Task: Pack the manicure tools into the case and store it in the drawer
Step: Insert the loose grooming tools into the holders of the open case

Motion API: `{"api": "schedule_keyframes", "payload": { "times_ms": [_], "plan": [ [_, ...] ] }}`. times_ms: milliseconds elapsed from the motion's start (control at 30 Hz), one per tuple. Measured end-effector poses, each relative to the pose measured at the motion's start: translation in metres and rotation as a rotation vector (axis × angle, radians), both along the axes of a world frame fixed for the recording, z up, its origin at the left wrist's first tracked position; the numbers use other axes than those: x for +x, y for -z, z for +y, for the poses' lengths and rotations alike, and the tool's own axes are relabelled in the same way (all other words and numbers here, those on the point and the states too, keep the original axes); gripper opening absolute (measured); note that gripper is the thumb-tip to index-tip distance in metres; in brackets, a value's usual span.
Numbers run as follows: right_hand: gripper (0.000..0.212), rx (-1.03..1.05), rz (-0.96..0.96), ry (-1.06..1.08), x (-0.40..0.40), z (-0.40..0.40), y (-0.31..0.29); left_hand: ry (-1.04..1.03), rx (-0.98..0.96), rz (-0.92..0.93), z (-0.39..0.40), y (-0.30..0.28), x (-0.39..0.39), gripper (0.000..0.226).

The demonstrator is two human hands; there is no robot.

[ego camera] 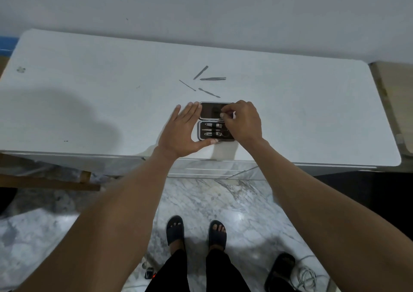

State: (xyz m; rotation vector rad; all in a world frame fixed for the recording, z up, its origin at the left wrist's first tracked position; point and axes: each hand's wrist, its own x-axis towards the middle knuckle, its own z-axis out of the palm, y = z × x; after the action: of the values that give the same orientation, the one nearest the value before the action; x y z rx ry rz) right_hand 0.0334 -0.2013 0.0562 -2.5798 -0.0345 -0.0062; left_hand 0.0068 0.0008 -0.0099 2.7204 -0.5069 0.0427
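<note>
A small black manicure case [209, 111] lies open on the white table [89, 79], near its front edge. The case's near half [212, 131] holds several metal tools in loops. My left hand [182, 130] rests flat against the case's left side, fingers spread and thumb along its front edge. My right hand [242, 122] hovers over the case's right side, fingertips pinched on a small tool that is mostly hidden. Beyond the case lie loose tools: a file [201, 72], tweezers [213, 78], a thin pick [187, 85] and a pusher [209, 93].
A drawer front [212, 168] shows under the table's near edge. Below is marble floor with my feet in black sandals [175, 229], a spare sandal [281, 269] and a coiled cable [307, 274]. A wooden bar [49, 182] sits lower left.
</note>
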Motion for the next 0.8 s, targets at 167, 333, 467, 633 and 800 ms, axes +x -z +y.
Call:
{"api": "schedule_keyframes", "payload": {
  "times_ms": [167,333,467,633,800],
  "plan": [
    [0.015,0.041,-0.009,0.044,0.029,0.003,-0.005,-0.002,-0.011,0.006,0.001,-0.003,0.003,0.113],
    [0.017,0.052,0.006,0.058,0.056,0.006,0.000,-0.003,-0.018,-0.015,0.002,-0.002,0.003,0.111],
    [0.018,0.062,0.019,0.057,0.078,0.010,0.005,-0.002,-0.001,-0.024,0.002,-0.001,0.004,0.111],
    [0.019,0.089,0.012,0.028,0.108,0.019,0.009,0.000,-0.033,-0.037,0.001,0.002,0.006,0.112],
    [0.021,0.071,-0.001,-0.016,0.133,0.036,0.008,0.001,0.035,0.016,0.000,-0.002,0.008,0.113]
  ]
}}
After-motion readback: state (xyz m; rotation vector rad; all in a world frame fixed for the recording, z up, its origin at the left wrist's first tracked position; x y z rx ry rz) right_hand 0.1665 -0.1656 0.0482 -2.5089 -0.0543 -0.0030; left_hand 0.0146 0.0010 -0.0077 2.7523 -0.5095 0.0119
